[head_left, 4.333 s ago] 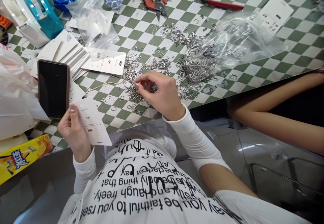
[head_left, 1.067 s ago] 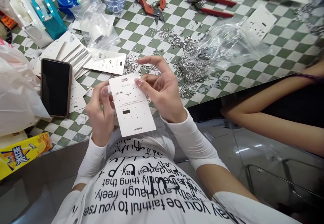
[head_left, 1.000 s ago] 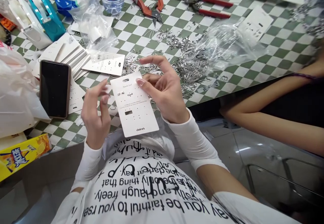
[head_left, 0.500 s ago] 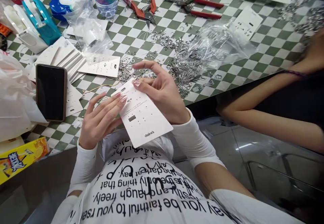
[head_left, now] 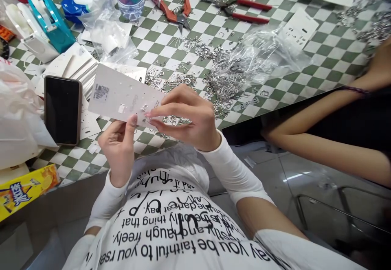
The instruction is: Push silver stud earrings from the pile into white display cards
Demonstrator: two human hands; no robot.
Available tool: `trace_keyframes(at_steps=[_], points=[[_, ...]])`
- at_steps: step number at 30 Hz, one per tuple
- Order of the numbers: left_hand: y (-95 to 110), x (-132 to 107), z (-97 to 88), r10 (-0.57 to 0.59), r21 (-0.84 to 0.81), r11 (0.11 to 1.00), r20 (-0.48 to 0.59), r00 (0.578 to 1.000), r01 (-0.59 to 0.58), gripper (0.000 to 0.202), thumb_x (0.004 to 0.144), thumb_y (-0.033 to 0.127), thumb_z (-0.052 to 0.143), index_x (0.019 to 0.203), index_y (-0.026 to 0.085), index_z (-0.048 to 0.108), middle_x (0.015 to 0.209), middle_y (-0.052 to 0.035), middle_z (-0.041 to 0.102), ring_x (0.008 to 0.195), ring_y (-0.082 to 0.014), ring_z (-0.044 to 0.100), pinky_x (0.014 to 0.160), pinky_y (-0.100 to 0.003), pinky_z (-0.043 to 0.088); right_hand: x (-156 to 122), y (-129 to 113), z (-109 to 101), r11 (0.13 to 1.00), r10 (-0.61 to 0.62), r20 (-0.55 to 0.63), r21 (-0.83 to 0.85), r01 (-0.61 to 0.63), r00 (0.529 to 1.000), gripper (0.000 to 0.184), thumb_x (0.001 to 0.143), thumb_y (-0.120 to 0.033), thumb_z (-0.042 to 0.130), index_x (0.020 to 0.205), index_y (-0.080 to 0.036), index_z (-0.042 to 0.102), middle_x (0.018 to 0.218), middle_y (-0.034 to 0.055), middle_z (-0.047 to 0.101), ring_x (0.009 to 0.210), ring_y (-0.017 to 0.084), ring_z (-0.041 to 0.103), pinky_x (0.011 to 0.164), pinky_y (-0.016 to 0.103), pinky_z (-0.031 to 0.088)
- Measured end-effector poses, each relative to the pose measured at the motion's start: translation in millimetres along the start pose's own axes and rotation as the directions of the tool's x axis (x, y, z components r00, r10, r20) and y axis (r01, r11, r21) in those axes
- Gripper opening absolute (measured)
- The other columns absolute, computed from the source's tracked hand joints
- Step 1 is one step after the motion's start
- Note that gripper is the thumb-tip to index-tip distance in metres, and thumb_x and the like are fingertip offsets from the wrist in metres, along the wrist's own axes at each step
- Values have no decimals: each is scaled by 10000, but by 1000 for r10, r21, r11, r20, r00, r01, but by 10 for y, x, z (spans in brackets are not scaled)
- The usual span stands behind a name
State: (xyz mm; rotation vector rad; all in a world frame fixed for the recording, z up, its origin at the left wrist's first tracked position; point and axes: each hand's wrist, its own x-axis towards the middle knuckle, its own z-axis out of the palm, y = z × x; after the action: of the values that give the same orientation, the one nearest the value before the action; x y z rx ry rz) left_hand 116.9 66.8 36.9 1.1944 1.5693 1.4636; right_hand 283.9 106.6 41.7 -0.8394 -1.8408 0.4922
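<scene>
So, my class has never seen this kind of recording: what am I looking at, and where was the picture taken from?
This is one picture from a camera worn on a person's head, looking down at their own two bare hands over their white printed top. The left hand and right hand hold a white earring card with its barcode sticker facing up. On the green-and-white checked tablecloth lie heaps of small silver metal rings, red-handled pliers and a phone. Another person's forearm rests at the right.
</scene>
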Motion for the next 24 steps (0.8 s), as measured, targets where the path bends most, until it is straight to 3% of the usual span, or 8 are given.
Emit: trace_keyframes(at_steps=[5,9,11,14,19,24], points=[[-29,5,-7,-49,-42,998,41,998,50,447,844,415,777,551,191,523,517,50,357,508,-91,317,527,-265,430,-10,41,32,975,7,63,-221,7,998,97,946,-272,658,880,-296,723,769,-22,663,719,145,541,687,340,410],[-88,16,-14,-134,-101,985,86,987,143,437,825,421,796,563,183,539,540,35,423,533,-98,425,529,-259,427,-35,64,54,948,-15,110,-314,49,994,114,966,-279,625,874,-283,692,773,-36,678,740,147,580,751,366,381],[-102,19,-11,-181,-93,977,127,975,193,453,835,441,785,565,179,533,557,24,459,541,-100,447,516,-257,404,-52,79,70,944,-55,98,-318,83,994,94,971,-252,613,895,-266,666,795,-41,678,762,139,595,776,362,383],[-91,23,-6,-215,1,976,216,953,220,518,872,484,735,535,176,491,537,29,402,507,-86,357,487,-259,345,-69,98,83,935,-105,112,-326,136,988,109,998,-222,571,909,-237,633,814,-41,669,791,123,607,787,343,391],[-81,57,-12,-192,86,981,284,939,174,654,888,507,707,482,178,313,513,50,211,494,-72,200,461,-282,175,-52,120,22,929,-149,202,-305,207,968,152,1026,-221,523,907,-228,617,842,-40,673,806,104,609,788,317,426],[-70,103,-27,-212,128,976,370,905,176,674,912,532,666,494,171,280,486,48,221,467,-57,196,446,-286,123,-8,133,-67,926,-169,367,-260,275,915,218,1068,-261,441,934,-242,612,880,-50,673,841,91,605,848,319,445]])
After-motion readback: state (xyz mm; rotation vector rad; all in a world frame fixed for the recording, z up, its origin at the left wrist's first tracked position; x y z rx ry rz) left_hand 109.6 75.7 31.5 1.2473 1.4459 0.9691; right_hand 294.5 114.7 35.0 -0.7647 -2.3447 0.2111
